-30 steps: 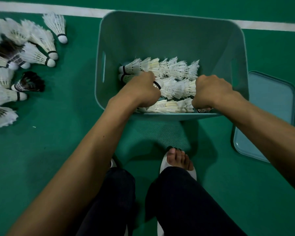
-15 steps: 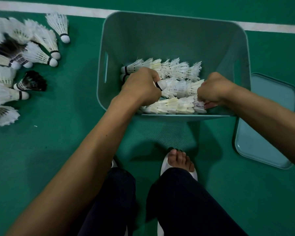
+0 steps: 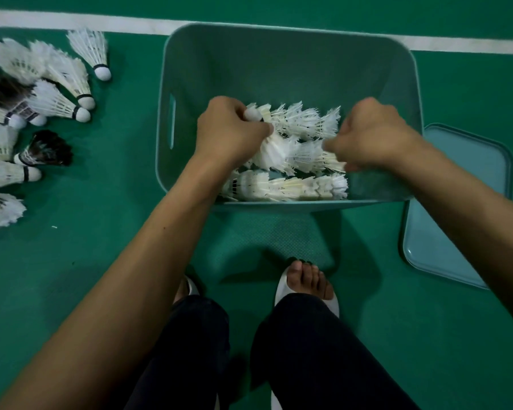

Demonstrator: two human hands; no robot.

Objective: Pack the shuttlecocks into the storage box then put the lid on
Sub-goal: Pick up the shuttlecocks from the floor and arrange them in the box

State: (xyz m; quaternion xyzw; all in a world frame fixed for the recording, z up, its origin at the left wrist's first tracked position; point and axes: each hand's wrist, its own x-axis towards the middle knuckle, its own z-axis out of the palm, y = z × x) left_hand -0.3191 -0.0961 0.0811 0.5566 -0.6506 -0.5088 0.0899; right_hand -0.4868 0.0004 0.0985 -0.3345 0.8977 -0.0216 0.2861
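Observation:
A teal storage box [image 3: 290, 63] stands open on the green floor in front of me. Inside lie rows of nested white shuttlecocks [image 3: 302, 122]. My left hand [image 3: 228, 131] is inside the box, its fingers curled round the cork end of the middle row of shuttlecocks [image 3: 282, 152]. My right hand [image 3: 367, 134] grips the feather end of that same row. Another row [image 3: 285, 187] lies against the near wall. The lid [image 3: 468, 184] lies flat on the floor to the right of the box.
Several loose shuttlecocks [image 3: 57, 102], white and a few dark-feathered [image 3: 48, 147], lie on the floor to the left of the box. A white court line [image 3: 71, 22] runs behind. My feet in white sandals [image 3: 305, 285] stand just before the box.
Both hands have moved away from the near wall toward the middle of the box. They now hold the middle row of shuttlecocks at both ends; the near row lies uncovered.

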